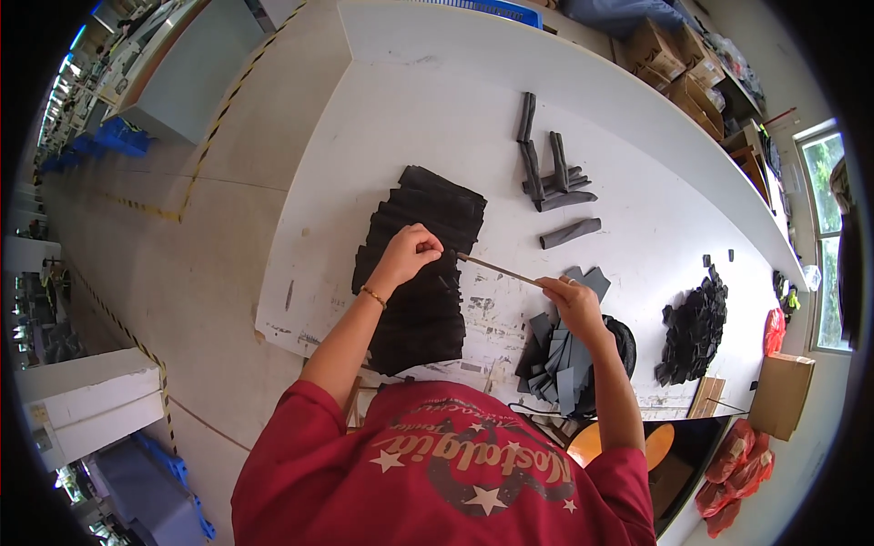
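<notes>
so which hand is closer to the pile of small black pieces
Right. The right hand is left of the pile of small black pieces, apart from it; the left hand is farther left, over the black fabric stack.

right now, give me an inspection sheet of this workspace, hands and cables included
Surface: white table, scuffed and marked toward the front
Job's things: black fabric stack, laid in overlapping layers; thin rod, one end at the stack's right edge
Clutter: rolled grey pieces; flat grey pieces; pile of small black pieces
Left grip: over the stack, fingers curled; can't tell if holding anything
Right grip: closed on the rod
Cables: nothing seen for certain
Surroundings: cardboard box, red bags, window, all at right
</notes>
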### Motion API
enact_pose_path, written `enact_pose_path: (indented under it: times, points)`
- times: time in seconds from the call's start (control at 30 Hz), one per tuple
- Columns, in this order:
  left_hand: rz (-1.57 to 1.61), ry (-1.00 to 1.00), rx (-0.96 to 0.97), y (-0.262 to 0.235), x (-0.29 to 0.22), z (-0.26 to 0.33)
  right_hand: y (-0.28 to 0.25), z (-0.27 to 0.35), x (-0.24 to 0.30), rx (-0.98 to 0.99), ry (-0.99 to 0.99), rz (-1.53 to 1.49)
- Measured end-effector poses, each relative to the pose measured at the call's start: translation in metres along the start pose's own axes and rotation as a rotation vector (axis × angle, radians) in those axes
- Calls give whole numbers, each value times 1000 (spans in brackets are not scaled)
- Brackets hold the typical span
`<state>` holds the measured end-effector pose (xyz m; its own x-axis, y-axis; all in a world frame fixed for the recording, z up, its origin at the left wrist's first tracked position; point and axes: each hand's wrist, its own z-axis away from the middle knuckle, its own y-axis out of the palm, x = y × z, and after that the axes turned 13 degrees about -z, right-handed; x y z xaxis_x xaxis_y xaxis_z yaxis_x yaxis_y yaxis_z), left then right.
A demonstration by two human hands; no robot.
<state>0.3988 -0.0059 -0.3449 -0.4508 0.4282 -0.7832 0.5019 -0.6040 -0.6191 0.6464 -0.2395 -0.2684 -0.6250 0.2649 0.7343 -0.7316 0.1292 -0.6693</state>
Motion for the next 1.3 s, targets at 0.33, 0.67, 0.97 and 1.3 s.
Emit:
enact_pose_path:
  times: [0.33, 0.67, 0.97, 1.3]
  points:
    - [-388, 524, -182, 4, -92, 26, 84, -35, 25, 68, -10, -530]
    - [1588, -322, -370, 60, -55, 49, 163, -19, 77, -280, -197, -397]
    - [1599, -376, -307, 51, -69, 56, 166, 11, 84, -344, 76, -514]
    - [1323, -492, -455, 27, -81, 37, 165, 43, 74, -81, 187, -605]
